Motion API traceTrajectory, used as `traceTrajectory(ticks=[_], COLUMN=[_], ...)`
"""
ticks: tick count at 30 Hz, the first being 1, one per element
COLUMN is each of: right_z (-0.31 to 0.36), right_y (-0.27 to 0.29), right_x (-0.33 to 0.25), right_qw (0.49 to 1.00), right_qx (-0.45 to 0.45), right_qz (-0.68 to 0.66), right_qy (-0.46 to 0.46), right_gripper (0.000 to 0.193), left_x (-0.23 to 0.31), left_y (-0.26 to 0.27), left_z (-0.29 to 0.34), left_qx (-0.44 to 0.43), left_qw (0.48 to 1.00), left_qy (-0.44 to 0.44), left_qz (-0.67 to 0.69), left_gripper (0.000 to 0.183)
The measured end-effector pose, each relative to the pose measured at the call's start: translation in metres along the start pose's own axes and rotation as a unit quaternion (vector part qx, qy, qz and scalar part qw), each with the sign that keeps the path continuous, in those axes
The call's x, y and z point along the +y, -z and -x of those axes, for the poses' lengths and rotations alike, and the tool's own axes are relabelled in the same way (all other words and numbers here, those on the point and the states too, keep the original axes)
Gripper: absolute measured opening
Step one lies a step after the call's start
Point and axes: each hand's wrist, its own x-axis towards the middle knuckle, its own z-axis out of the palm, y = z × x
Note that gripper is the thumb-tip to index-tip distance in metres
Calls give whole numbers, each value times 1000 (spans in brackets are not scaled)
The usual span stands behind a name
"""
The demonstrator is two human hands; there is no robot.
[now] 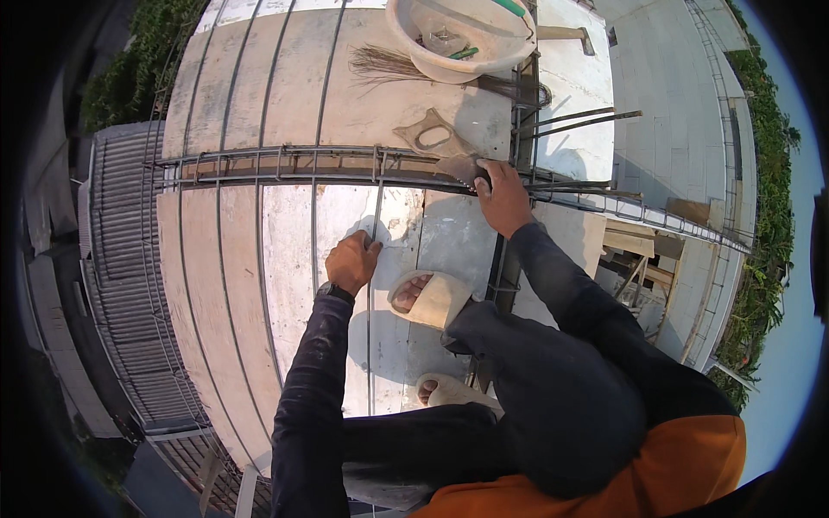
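Note:
My left hand (pixel 352 262) is closed round a thin steel bar (pixel 377 205), which runs lengthwise over the pale boards. Up and to the right, my right hand (pixel 503 200) is bent at the edge of the rebar beam cage (pixel 285 164). Its fingers curl round something dark that I cannot make out. Just left of those fingers lies a hand saw (pixel 413 134) with a pale looped handle. The saw's brownish blade slants toward the cage and is partly hidden there.
A white basin (pixel 462 67) with green-handled items stands at the top. Beside it lie a bundle of tie wire (pixel 389 65) and a hammer (pixel 566 33). My sandalled foot (pixel 432 298) rests on the boards. Another rebar cage (pixel 656 211) extends right; a corrugated roof (pixel 129 276) lies lower left.

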Motion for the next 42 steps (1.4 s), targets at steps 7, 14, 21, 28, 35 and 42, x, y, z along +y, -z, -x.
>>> traceTrajectory(ticks=[7, 14, 21, 28, 35, 42], right_z=[52, 210, 191, 118, 186, 361], right_y=[13, 86, 76, 59, 77, 118], right_x=[26, 92, 119, 119, 100, 136], right_qw=[994, 975, 982, 970, 970, 941], right_qx=[28, -61, 78, -127, -18, 14], right_qz=[-84, -22, 90, 140, -60, -38], right_qy=[69, -212, -149, -155, -233, -335], right_gripper=[36, 25, 37, 47, 43, 40], left_x=[2, -11, -17, -24, -25, -34], left_y=[7, 2, -3, -6, -7, -5], left_z=[-5, -13, 7, 12, 18, 26], left_qx=[22, 15, 35, 9, 28, 7], left_qw=[998, 992, 989, 992, 987, 991], left_qy=[-66, -111, -83, -61, -66, -95], left_qz=[1, 51, 114, 113, 145, 93], left_gripper=[36, 36, 30, 33, 36, 38])
